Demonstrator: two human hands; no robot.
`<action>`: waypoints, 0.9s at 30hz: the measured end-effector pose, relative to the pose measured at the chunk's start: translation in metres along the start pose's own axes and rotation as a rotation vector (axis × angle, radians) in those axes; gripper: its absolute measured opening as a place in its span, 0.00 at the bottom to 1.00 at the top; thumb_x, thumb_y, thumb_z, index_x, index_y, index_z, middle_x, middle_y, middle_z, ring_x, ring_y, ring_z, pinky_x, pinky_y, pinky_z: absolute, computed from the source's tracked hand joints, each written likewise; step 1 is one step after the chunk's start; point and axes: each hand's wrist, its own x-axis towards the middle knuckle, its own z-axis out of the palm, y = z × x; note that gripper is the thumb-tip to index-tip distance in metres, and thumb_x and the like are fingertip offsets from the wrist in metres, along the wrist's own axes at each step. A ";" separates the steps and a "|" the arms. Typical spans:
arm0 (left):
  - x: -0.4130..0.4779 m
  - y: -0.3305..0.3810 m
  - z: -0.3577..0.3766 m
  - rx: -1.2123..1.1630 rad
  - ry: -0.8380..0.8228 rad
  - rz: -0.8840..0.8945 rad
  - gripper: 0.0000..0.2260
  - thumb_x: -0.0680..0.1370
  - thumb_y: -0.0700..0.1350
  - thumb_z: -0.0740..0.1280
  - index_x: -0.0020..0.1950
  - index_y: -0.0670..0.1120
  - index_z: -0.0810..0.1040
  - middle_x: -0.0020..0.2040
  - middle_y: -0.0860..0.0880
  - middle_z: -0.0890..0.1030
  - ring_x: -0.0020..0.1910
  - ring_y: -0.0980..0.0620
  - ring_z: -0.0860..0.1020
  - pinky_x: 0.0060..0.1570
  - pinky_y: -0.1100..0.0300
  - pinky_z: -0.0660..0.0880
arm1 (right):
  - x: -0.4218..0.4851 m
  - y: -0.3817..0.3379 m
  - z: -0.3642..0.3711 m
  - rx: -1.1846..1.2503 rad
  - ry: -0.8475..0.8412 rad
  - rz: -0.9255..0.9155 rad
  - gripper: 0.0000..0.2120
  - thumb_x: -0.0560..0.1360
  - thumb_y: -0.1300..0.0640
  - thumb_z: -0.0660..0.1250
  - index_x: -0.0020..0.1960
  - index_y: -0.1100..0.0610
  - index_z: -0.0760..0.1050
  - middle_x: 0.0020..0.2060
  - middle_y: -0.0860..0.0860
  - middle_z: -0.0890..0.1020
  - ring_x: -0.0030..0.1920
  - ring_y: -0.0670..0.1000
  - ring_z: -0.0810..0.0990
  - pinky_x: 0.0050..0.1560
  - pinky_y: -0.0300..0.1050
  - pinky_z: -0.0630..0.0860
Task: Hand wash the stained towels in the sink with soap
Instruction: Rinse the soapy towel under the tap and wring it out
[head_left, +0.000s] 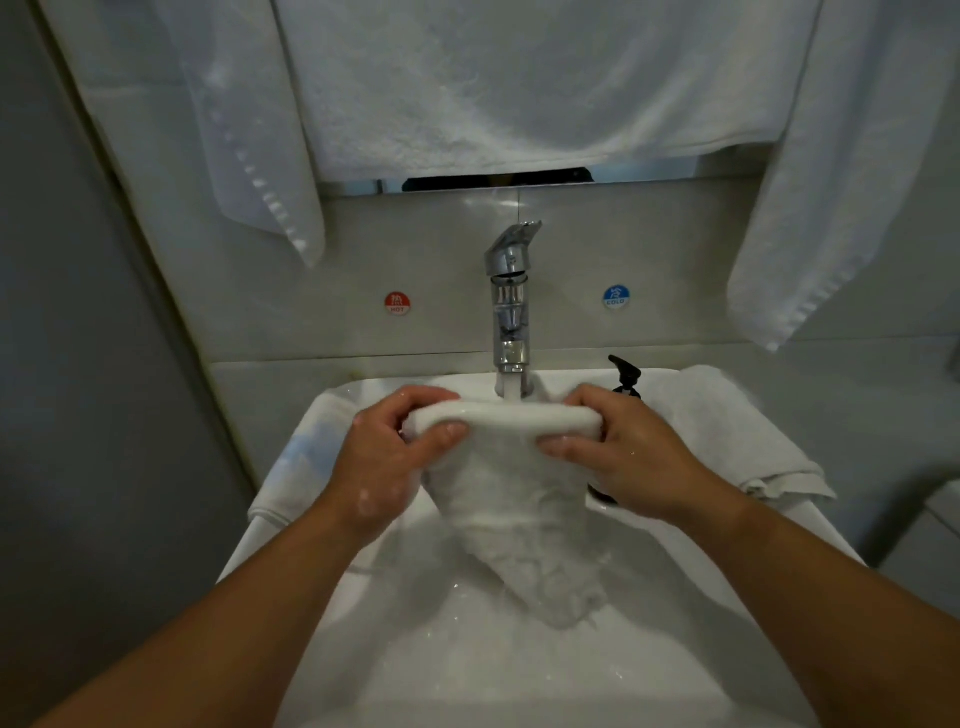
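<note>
A wet white towel (519, 499) hangs over the white sink (467, 649), its top edge stretched under the chrome faucet (511, 306). Water runs from the spout onto that edge. My left hand (387, 462) grips the towel's left end, with soap suds on its back. My right hand (623, 457) grips the right end. The towel's lower tip dangles into the basin. A black soap pump (626, 375) stands behind my right hand, mostly hidden.
Another white towel (727, 431) lies on the sink's right rim, and one more towel (296, 467) on the left rim. Large white towels (467, 93) hang on the wall above. Hot (397, 303) and cold (616, 297) stickers flank the faucet.
</note>
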 end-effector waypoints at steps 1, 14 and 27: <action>0.000 0.005 0.001 -0.057 0.051 0.024 0.10 0.74 0.37 0.75 0.54 0.44 0.83 0.50 0.48 0.85 0.48 0.55 0.82 0.46 0.64 0.79 | -0.001 -0.003 0.001 0.060 0.053 -0.032 0.09 0.72 0.52 0.77 0.44 0.50 0.77 0.34 0.43 0.79 0.33 0.40 0.74 0.34 0.34 0.69; -0.010 -0.018 0.012 0.378 -0.262 -0.376 0.03 0.81 0.52 0.68 0.51 0.54 0.79 0.48 0.50 0.82 0.49 0.49 0.80 0.52 0.53 0.77 | -0.009 0.009 0.007 0.185 -0.225 0.471 0.10 0.76 0.53 0.75 0.53 0.51 0.76 0.48 0.53 0.82 0.45 0.53 0.83 0.35 0.47 0.81; -0.031 -0.033 0.023 1.146 -1.010 -0.126 0.50 0.66 0.68 0.76 0.80 0.60 0.53 0.79 0.52 0.56 0.77 0.46 0.57 0.76 0.48 0.60 | -0.027 0.017 0.039 -0.836 -0.843 0.098 0.59 0.61 0.31 0.78 0.81 0.46 0.51 0.75 0.49 0.59 0.72 0.56 0.63 0.74 0.53 0.65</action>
